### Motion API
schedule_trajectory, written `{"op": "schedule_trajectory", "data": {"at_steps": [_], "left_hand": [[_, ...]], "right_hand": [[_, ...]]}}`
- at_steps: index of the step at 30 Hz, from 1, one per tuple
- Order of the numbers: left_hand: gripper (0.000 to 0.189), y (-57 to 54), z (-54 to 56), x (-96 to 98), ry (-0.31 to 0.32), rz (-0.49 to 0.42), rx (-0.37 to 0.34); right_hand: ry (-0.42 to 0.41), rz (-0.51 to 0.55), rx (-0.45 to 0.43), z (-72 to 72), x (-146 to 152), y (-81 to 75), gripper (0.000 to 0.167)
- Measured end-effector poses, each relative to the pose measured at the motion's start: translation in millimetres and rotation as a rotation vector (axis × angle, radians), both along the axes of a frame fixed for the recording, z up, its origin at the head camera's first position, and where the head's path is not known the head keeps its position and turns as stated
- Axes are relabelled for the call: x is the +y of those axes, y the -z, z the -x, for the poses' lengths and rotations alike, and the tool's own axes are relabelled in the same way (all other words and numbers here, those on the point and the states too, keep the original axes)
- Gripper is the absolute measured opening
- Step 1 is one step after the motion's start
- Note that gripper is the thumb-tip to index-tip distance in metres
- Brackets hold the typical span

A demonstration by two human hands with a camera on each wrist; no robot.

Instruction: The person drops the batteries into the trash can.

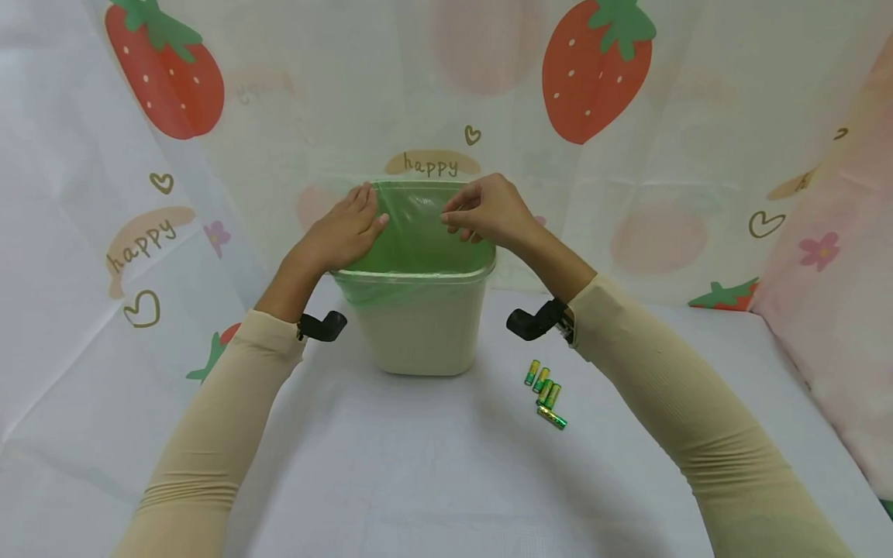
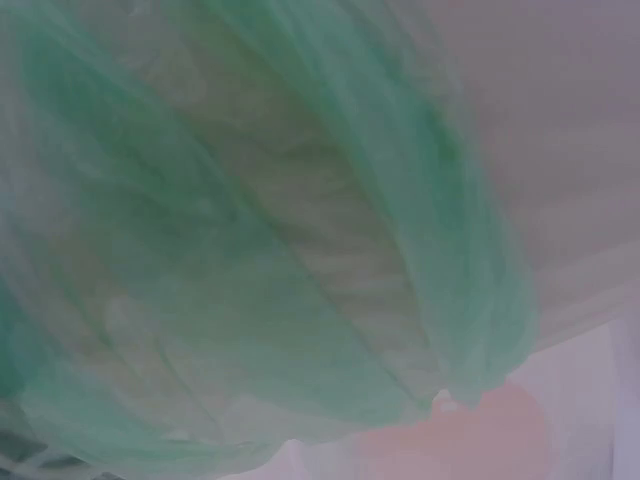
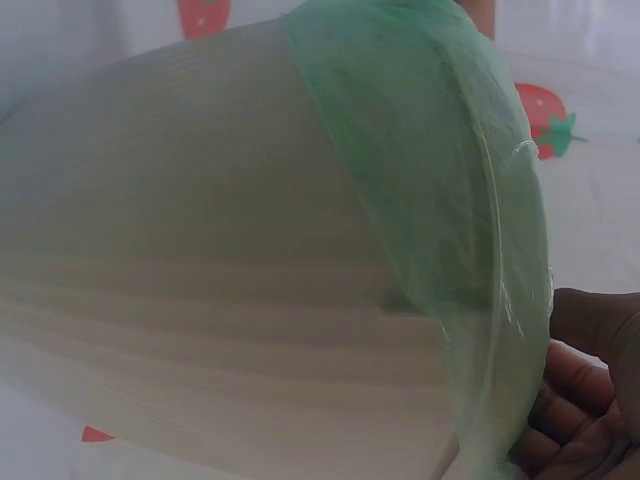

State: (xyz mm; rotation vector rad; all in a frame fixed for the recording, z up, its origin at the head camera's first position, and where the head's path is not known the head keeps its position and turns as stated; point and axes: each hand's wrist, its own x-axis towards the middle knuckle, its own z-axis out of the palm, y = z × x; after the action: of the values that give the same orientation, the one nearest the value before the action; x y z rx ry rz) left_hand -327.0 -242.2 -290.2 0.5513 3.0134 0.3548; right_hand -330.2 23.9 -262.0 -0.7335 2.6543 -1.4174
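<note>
A cream plastic bin (image 1: pixel 425 333) stands upright, lined with a thin green bag (image 1: pixel 412 232) whose edge is folded over the rim. My left hand (image 1: pixel 346 231) lies along the bin's left rim, fingers straight and thumb over the opening. My right hand (image 1: pixel 488 213) is over the right side of the rim, fingers loosely bent toward the inside. In the right wrist view its fingers (image 3: pixel 580 380) are beside the edge of the bag (image 3: pixel 420 170), with no bag visible between them. The left wrist view shows creased bag (image 2: pixel 250 290) over the bin's outer wall; the left hand is hidden there.
Several green-and-yellow batteries (image 1: pixel 546 395) lie on the white cloth (image 1: pixel 418 473) right of the bin, below the right wrist. A curtain (image 1: pixel 335 70) printed with strawberries hangs behind the bin. A pink cloth surface (image 1: pixel 837 333) rises at the right.
</note>
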Motion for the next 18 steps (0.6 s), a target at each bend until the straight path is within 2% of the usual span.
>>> {"op": "schedule_trajectory", "data": {"at_steps": [9,18], "left_hand": [[0.069,-0.8,-1.5,0.3,0.000,-0.010,-0.002],[0.069,-2.3,-4.7,1.8,-0.002,-0.020,-0.002]], "right_hand": [[-0.004,0.019,0.016,-3.0,4,-1.3,0.013],[0.001,0.051,0.044,-17.9,17,-5.1,0.013]]}}
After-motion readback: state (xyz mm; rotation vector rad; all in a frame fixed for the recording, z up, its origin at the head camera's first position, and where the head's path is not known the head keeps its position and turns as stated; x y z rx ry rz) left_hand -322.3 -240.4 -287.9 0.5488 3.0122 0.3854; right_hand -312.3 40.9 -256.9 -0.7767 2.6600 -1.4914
